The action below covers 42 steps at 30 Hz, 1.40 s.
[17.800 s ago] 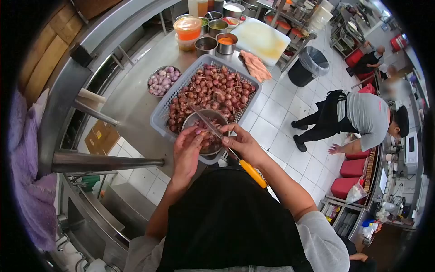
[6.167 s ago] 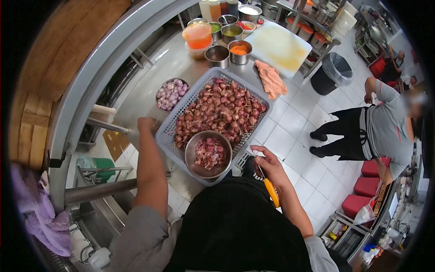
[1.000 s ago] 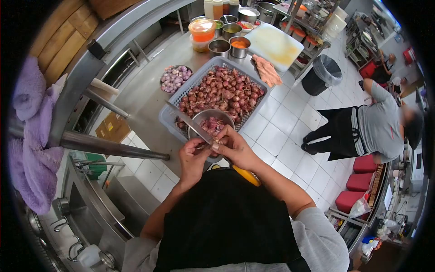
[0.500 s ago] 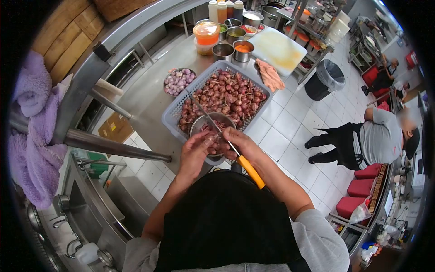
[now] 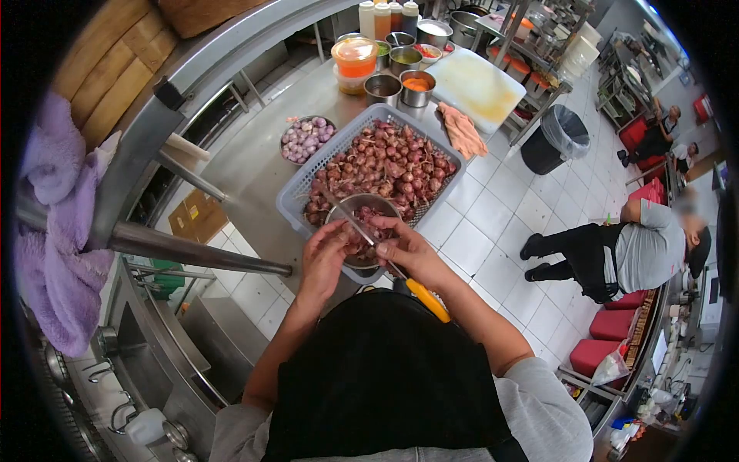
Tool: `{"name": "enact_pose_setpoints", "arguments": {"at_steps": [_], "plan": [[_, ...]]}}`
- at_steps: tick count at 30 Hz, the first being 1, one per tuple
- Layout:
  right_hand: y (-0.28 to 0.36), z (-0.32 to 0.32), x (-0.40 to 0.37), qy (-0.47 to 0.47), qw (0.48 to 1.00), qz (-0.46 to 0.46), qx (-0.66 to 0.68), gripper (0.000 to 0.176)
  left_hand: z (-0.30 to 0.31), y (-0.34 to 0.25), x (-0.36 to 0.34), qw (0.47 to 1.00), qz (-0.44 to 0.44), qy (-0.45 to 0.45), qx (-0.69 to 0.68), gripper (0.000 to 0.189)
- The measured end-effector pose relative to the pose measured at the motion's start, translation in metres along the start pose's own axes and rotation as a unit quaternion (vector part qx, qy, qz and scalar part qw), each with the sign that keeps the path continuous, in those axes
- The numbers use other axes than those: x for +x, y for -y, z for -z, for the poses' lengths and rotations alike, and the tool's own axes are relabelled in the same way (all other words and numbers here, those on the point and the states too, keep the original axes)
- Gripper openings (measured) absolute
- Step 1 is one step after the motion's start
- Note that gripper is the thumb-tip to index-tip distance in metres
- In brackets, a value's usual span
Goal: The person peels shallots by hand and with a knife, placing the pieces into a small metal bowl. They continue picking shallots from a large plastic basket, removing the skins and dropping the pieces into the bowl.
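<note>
My right hand [image 5: 409, 252] is closed around a knife, whose yellow handle [image 5: 428, 300] points back toward my apron. Its narrow blade [image 5: 350, 218] slants up and left across a round metal bowl [image 5: 376, 202]. Reddish skins or pieces lie in the bowl, which rests on the near end of a grey plastic basket [image 5: 290, 199]. Unpeeled red shallots [image 5: 392, 158] fill the basket. My left hand [image 5: 325, 254] is at the bowl's left rim, fingers curled and close to the blade; what they pinch is too small to make out.
A bowl of peeled shallots [image 5: 306, 140] stands left of the basket. Beyond are metal pots [image 5: 382, 90], orange-filled tubs [image 5: 355, 58], squeeze bottles [image 5: 382, 21], a white cutting board [image 5: 476, 86] and an orange cloth [image 5: 462, 129]. A black bin [image 5: 550, 142] and another person [image 5: 608, 254] are at right.
My hands have moved slightly apart over the bowl. The right fingers now reach forward over the blade, and the knife handle has dropped slightly. The person at right has shifted a little.
</note>
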State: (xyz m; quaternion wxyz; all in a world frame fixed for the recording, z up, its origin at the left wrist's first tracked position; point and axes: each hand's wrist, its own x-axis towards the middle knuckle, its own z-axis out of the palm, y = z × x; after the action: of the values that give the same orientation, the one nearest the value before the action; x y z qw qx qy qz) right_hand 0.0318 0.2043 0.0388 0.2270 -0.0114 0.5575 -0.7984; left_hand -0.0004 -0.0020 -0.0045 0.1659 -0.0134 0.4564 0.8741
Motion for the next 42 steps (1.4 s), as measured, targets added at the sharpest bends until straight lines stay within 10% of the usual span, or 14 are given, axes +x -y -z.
{"name": "enact_pose_setpoints", "arguments": {"at_steps": [13,42], "plan": [[-0.005,-0.017,0.005,-0.012,0.985,0.152,-0.084,0.064,-0.019,-0.008,-0.006,0.997,-0.062,-0.021,0.028,0.027],[0.0,-0.023,0.003,0.016,0.991,0.127,-0.036,0.045,-0.021,-0.015,-0.016,0.996,-0.08,0.034,-0.005,0.024]]}}
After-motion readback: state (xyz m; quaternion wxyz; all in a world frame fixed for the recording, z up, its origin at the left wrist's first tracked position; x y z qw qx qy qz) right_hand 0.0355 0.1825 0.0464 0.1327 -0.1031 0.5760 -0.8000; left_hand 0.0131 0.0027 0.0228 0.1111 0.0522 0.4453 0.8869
